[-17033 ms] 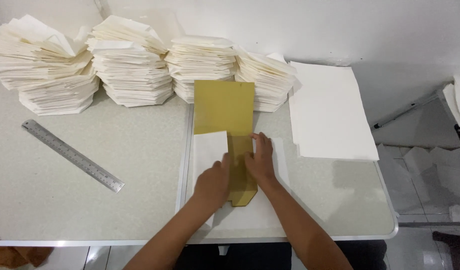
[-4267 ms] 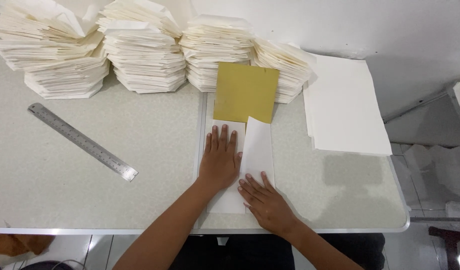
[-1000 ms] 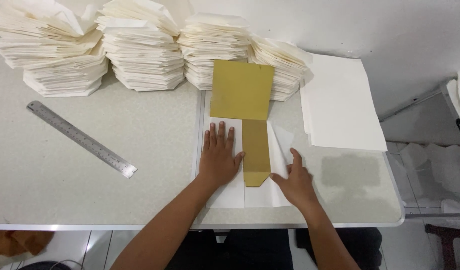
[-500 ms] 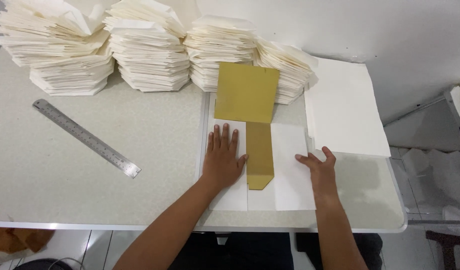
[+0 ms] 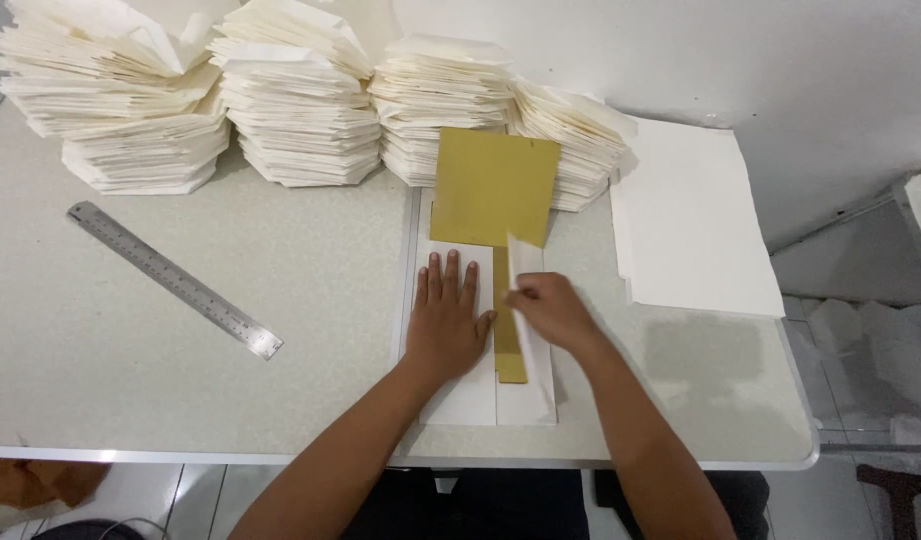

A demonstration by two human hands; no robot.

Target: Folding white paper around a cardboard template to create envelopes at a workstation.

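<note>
A white paper sheet (image 5: pixel 470 395) lies near the table's front edge with a mustard-yellow card template (image 5: pixel 493 185) on top of it; the template has a wide square head and a narrow stem (image 5: pixel 510 350). My left hand (image 5: pixel 446 315) lies flat, fingers spread, on the sheet's folded left part beside the stem. My right hand (image 5: pixel 548 308) pinches the sheet's right flap (image 5: pixel 525 270) and holds it lifted over the stem.
Several tall stacks of folded cream paper (image 5: pixel 300 95) line the back of the table. A pile of flat white sheets (image 5: pixel 690 225) lies at the right. A steel ruler (image 5: pixel 175 278) rests diagonally at the left. The table's right edge (image 5: pixel 800 400) drops to a tiled floor.
My right hand, which lay flat on the outspread right side of the sheet, has moved left and lifted that flap over the yellow stem. My left hand has stayed put.
</note>
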